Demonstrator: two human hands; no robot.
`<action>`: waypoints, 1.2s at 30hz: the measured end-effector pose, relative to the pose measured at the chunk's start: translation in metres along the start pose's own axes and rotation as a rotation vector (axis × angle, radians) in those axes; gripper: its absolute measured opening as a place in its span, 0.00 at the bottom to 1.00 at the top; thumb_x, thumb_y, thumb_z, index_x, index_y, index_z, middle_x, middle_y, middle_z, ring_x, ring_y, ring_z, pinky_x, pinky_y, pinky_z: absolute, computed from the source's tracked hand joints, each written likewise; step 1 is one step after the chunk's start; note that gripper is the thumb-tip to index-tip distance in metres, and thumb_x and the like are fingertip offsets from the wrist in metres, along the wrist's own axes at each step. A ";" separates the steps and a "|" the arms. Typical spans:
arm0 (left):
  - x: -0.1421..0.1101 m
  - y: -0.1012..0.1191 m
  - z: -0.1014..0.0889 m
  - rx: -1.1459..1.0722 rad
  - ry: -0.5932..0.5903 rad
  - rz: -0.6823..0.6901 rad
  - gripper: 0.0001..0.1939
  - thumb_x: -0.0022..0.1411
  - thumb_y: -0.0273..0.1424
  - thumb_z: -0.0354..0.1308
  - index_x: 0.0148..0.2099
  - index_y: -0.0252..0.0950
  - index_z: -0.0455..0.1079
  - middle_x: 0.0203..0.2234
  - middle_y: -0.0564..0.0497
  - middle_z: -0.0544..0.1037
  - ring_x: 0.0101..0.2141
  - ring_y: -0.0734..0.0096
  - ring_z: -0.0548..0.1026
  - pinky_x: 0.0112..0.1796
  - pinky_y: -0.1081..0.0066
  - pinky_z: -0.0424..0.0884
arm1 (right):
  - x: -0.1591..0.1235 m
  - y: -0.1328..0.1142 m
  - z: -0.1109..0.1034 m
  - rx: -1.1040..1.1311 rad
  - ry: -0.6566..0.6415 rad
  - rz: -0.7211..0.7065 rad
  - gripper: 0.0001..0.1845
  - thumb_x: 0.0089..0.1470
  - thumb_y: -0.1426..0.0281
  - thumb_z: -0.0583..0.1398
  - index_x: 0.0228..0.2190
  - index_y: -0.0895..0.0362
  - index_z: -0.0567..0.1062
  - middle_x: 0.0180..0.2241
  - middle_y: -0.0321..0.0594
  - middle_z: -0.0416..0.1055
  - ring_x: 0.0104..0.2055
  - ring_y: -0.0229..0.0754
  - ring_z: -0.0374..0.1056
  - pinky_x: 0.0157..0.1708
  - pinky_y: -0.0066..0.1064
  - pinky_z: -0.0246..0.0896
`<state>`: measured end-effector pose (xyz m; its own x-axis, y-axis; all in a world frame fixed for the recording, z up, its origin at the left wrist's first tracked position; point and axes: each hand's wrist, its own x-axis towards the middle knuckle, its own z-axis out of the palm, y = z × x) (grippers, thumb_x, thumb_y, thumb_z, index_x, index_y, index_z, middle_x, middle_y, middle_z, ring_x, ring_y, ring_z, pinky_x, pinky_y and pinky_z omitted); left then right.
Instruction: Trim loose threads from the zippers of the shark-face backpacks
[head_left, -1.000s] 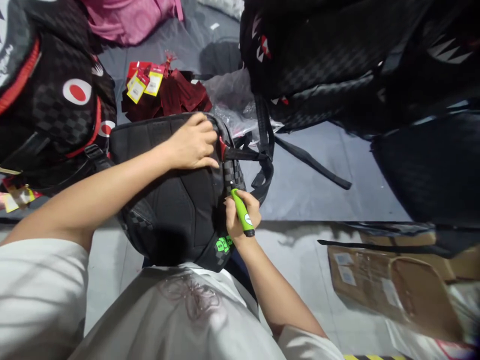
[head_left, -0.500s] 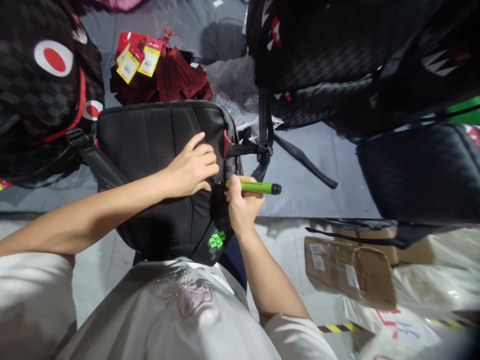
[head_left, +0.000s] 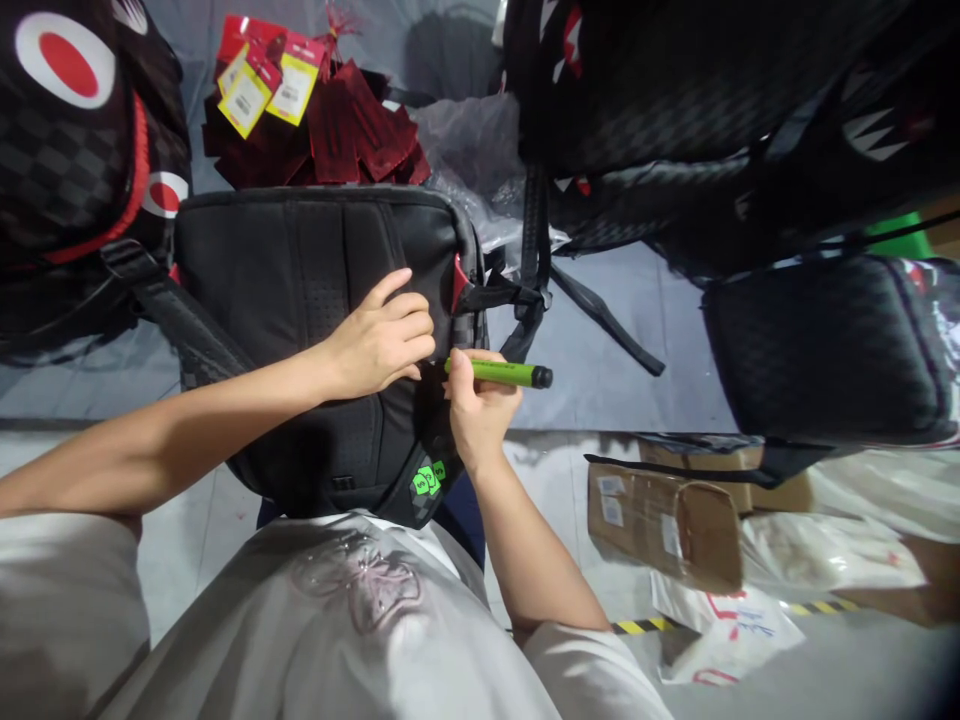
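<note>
A black backpack (head_left: 262,260) lies with its padded back panel up, its lower end against the wearer's front. Green printed patches (head_left: 428,479) show at its lower right corner. My left hand (head_left: 386,335) presses on the panel, index finger reaching out and the others bent toward the thumb, gripping the fabric. Close beside it, my right hand (head_left: 484,405) is closed around a lime-green marker pen (head_left: 506,373). The pen's black end points right; its other end aims at the bag near my left fingertips, and the tip itself is too small to make out.
Dark red pieces (head_left: 345,130) with yellow tags (head_left: 294,88) lie beyond the bag on the grey table (head_left: 622,300). More backpacks stand left (head_left: 67,150) and right (head_left: 817,345). Cardboard boxes (head_left: 637,525) and white plastic bags (head_left: 727,630) are on the floor at right.
The view has shifted slightly, so most things sit a little differently in it. Both hands keep nearly the same places on the backpack, and the marker pen stays in my right hand.
</note>
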<state>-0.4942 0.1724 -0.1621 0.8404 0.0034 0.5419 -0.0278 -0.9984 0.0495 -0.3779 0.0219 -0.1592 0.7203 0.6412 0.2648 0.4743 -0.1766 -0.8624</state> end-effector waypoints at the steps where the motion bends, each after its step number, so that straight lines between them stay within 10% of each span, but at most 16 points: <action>1: 0.000 0.000 0.000 0.000 0.003 0.001 0.11 0.66 0.39 0.59 0.37 0.36 0.70 0.37 0.51 0.76 0.47 0.63 0.71 0.64 0.45 0.59 | 0.000 -0.001 0.000 -0.005 0.009 -0.003 0.12 0.59 0.61 0.62 0.30 0.57 0.75 0.22 0.32 0.71 0.21 0.37 0.68 0.23 0.29 0.66; 23: 0.005 0.003 -0.005 0.058 -0.041 0.001 0.14 0.62 0.42 0.63 0.36 0.36 0.71 0.35 0.51 0.77 0.45 0.60 0.72 0.61 0.48 0.60 | -0.002 0.002 -0.001 0.051 -0.053 0.048 0.12 0.59 0.60 0.62 0.32 0.57 0.75 0.20 0.31 0.69 0.20 0.36 0.67 0.22 0.28 0.64; 32: 0.055 -0.021 -0.041 0.144 -0.632 0.008 0.25 0.51 0.51 0.69 0.37 0.34 0.77 0.32 0.43 0.82 0.38 0.57 0.77 0.43 0.62 0.61 | -0.015 0.006 -0.014 0.103 -0.084 -0.044 0.16 0.60 0.61 0.61 0.44 0.59 0.76 0.31 0.41 0.79 0.25 0.41 0.75 0.28 0.33 0.74; 36: 0.059 0.007 -0.081 0.147 -0.546 -0.054 0.18 0.55 0.46 0.68 0.36 0.35 0.76 0.33 0.47 0.82 0.38 0.61 0.78 0.41 0.63 0.60 | -0.030 -0.004 -0.020 0.047 -0.012 -0.346 0.18 0.62 0.69 0.60 0.54 0.56 0.73 0.43 0.46 0.80 0.42 0.47 0.79 0.47 0.42 0.75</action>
<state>-0.4893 0.1706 -0.0617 0.9976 0.0642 0.0274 0.0660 -0.9951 -0.0737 -0.3912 -0.0114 -0.1547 0.5149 0.6658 0.5400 0.6650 0.0872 -0.7417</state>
